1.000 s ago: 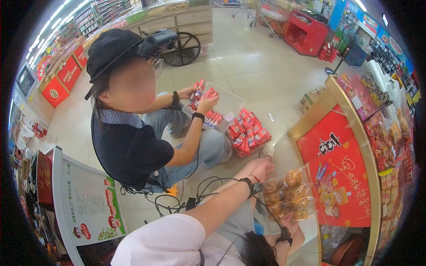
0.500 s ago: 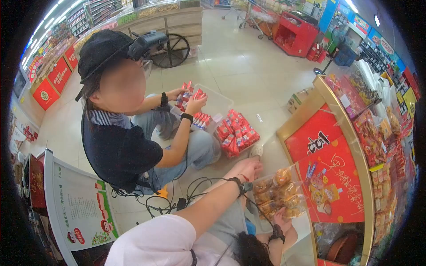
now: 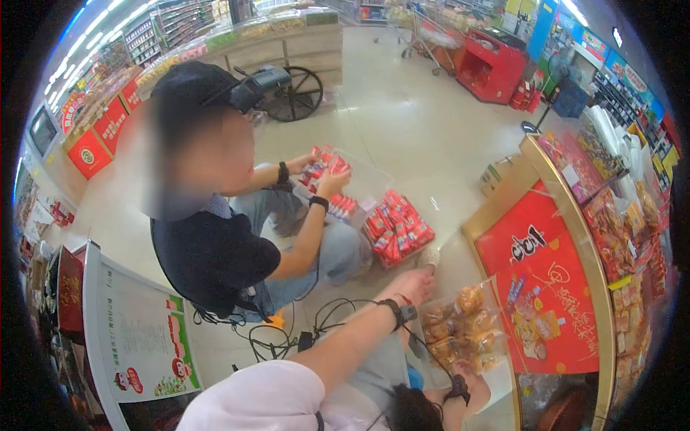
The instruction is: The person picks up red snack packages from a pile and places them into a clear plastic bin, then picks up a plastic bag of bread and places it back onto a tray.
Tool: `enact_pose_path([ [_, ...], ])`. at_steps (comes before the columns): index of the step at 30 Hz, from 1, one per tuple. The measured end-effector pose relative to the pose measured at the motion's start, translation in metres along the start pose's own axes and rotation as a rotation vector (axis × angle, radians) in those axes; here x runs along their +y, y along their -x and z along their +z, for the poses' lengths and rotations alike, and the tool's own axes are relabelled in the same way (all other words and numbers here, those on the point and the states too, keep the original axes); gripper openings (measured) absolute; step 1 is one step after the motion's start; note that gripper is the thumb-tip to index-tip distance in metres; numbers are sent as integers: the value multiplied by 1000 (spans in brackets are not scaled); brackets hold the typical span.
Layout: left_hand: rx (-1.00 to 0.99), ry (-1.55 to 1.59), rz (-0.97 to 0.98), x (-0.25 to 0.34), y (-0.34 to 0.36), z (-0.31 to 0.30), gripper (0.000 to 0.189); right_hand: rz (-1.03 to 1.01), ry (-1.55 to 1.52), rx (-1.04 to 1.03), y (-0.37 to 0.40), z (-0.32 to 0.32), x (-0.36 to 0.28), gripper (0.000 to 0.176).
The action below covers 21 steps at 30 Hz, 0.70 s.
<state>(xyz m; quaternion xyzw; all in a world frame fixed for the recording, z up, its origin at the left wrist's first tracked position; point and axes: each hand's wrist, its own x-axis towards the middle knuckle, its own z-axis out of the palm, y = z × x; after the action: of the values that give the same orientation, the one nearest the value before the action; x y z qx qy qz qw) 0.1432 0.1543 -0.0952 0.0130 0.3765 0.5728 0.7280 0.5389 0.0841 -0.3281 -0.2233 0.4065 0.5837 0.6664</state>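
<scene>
A clear plastic bag (image 3: 466,329) of round, golden-brown baked goods is in front of me at the lower right. Its lower edge is gripped by my right hand (image 3: 468,375), closed on the plastic. My left hand (image 3: 415,285) is just beyond the bag's upper left corner, fingers curled together; what they hold, if anything, is hidden. Opposite me a crouching person holds red-and-white small packets (image 3: 327,167) in both hands. Beside that person, a clear bin (image 3: 392,260) is filled with similar red packets.
Close on the right stands a gold-framed red display stand (image 3: 496,237) with bagged snacks. Black cables (image 3: 273,345) lie between me and the person. At lower left is a white sign board (image 3: 140,337). A red counter (image 3: 489,68) and a shopping cart (image 3: 431,39) stand farther back.
The whole view has shifted, so everything appears slightly lower and to the right. Both my hands and the bag keep about the same arrangement. The other person still holds the red packets.
</scene>
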Motion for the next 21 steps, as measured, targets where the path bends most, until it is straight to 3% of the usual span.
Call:
enact_pose_path([
  [2,-72,73,-32,-12,-14,-13,21,-126,49,-17,-1,-13,-4,26],
  [6,18,27,-9,-12,-11,-4,22,-106,158,24,44,9,20,24],
  [9,23,-5,13,3,9,10,23,-97,147,0,32,3,14,26],
  [12,9,-6,15,2,10,8,23,-251,200,-81,71,11,40,26],
  [15,-22,6,-8,-2,4,3,22,-186,293,-29,75,17,40,26],
  [18,8,4,-36,-1,1,4,25,38,461,74,69,17,21,26],
  [19,14,-18,-14,-1,2,6,26,-28,739,42,58,13,13,24],
  [21,14,-44,2,-3,1,8,28,-124,843,40,72,13,31,20],
])
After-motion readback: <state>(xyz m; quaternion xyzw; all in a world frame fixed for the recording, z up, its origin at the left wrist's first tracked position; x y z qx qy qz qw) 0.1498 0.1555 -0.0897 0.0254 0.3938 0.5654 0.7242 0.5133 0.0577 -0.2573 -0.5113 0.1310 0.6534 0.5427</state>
